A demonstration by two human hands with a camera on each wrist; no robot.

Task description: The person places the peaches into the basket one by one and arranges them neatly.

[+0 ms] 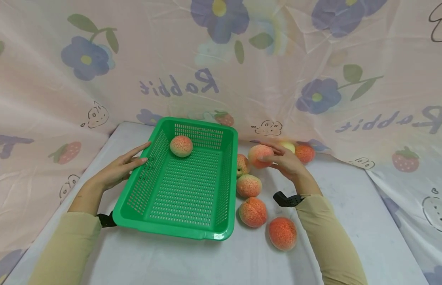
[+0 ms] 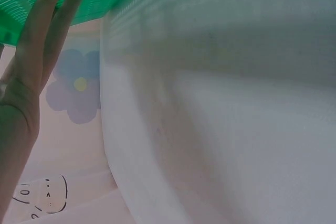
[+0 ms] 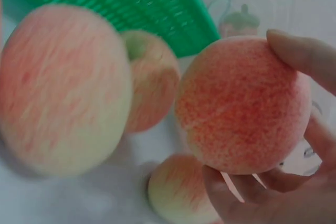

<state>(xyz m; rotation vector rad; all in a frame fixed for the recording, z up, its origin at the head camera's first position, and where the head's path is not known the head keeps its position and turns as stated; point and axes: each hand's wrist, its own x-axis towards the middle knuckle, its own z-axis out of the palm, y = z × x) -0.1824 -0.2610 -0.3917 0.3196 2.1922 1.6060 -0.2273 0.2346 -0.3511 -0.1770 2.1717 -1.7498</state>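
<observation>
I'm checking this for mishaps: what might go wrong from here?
The round peach, held by the right hand alone, might slip out and roll off. The loose peaches lie close beside the green basket, so shifting it could nudge them into rolling.

Fingers (image 3: 221, 192) gripping 1 peach (image 3: 241, 108), other peaches (image 3: 65, 90) nearby, green basket (image 3: 195, 27) behind

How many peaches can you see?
8: one peach in the basket, one peach in the right hand, four peaches near the basket, two peaches beyond that hand. More may be hidden.
</observation>
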